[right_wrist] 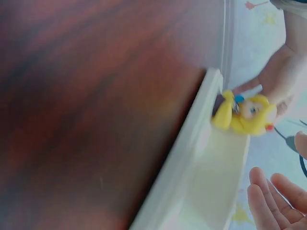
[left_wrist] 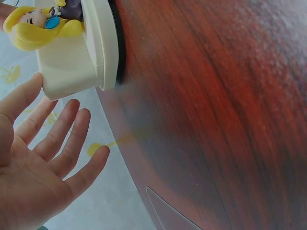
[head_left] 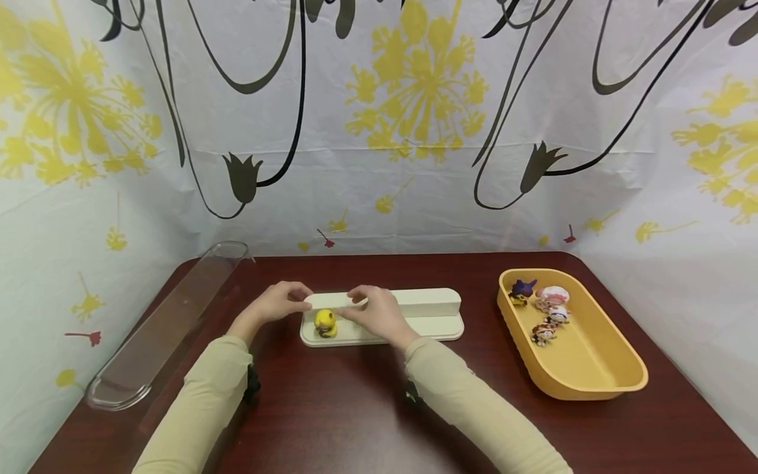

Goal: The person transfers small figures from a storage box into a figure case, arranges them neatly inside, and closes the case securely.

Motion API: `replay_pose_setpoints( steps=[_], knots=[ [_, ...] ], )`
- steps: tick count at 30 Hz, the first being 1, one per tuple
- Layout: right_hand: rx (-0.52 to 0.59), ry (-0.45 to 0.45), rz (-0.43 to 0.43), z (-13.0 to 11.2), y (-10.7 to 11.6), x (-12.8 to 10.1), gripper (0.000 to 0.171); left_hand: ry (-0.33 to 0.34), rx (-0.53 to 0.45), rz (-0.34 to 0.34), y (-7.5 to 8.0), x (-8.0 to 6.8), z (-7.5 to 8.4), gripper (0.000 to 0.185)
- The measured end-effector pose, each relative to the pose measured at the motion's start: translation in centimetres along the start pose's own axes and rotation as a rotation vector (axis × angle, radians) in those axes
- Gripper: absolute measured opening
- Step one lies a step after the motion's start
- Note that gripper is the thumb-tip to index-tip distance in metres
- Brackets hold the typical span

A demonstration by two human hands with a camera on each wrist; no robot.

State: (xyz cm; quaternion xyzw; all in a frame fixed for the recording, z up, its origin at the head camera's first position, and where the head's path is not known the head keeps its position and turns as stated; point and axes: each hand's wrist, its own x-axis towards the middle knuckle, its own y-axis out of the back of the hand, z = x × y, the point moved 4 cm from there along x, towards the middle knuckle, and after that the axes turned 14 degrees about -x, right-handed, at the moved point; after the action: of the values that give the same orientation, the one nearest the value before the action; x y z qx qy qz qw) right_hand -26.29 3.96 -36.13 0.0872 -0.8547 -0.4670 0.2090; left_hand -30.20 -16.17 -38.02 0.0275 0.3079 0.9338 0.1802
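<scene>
A small figurine (head_left: 326, 323) with long yellow hair stands near the left end of a cream stepped display base (head_left: 435, 327). In the left wrist view, the figurine (left_wrist: 29, 36) shows a dark skirt and a blue detail. My left hand (head_left: 276, 304) is at the base's left end, fingers spread and the thumb tip right at its corner. Just right of the figurine, my right hand (head_left: 379, 315) hovers over the base with its fingers loosely bent. Nothing sits in the right hand (right_wrist: 276, 203) in the right wrist view.
A yellow tray (head_left: 592, 359) on the right holds several small figurines (head_left: 543, 333) toward its far left side. Along the table's left edge lies a long clear plastic cover (head_left: 172, 322). A patterned curtain (head_left: 414, 217) hangs behind the dark wooden table (head_left: 308, 415).
</scene>
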Motion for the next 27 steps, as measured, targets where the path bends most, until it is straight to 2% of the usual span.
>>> replay_pose_setpoints(
  steps=[4,10,15,20,27],
  knots=[
    [-0.061,0.001,0.016,0.5,1.7,0.6,0.036,0.003,0.0,0.003,0.2,-0.1,0.0,0.025],
    [-0.14,-0.085,0.021,1.7,5.2,1.5,0.039,0.001,-0.003,0.005,0.3,-0.1,-0.1,0.025],
    [-0.167,-0.117,0.016,2.9,8.8,1.9,0.042,-0.007,0.003,0.002,0.2,0.0,-0.2,0.026],
    [-0.19,-0.116,0.054,4.1,12.2,2.1,0.039,-0.006,0.007,0.006,0.1,0.1,-0.2,0.026],
    [-0.217,-0.152,0.095,6.7,15.6,1.6,0.041,0.007,-0.003,0.003,0.1,0.0,-0.1,0.026]
  ],
)
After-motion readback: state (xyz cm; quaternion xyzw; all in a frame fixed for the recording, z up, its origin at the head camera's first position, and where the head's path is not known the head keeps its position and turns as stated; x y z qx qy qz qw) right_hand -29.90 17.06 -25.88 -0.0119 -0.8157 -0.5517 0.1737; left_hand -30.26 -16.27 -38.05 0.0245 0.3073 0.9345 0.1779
